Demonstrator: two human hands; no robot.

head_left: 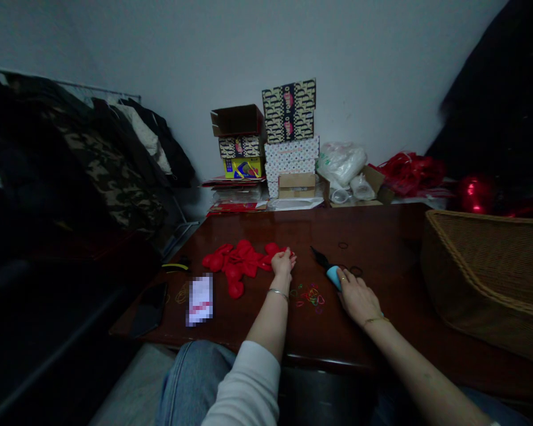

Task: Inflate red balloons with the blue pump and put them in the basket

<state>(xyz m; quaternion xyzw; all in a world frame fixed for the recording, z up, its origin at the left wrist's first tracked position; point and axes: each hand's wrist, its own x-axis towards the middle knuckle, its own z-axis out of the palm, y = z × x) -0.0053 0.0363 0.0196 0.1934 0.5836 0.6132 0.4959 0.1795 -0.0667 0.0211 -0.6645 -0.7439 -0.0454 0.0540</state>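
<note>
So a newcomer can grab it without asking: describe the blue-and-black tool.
On the dark brown table, look left of the big wicker basket to the right hand. The blue-and-black tool pokes out from under its fingers, beside small coloured bands. Unlike those thin loops, it has a thick light-blue body and a tapering black tip.

Beyond the left grip [284,263], a plain pale wall [177,47] rose in dim, greyish light. Well to that grip's left, dark clothes [102,165] hung from a metal rail [133,94]. A glossy reddish-brown counter [373,228] spread beneath it and the right grip [359,297].
</note>
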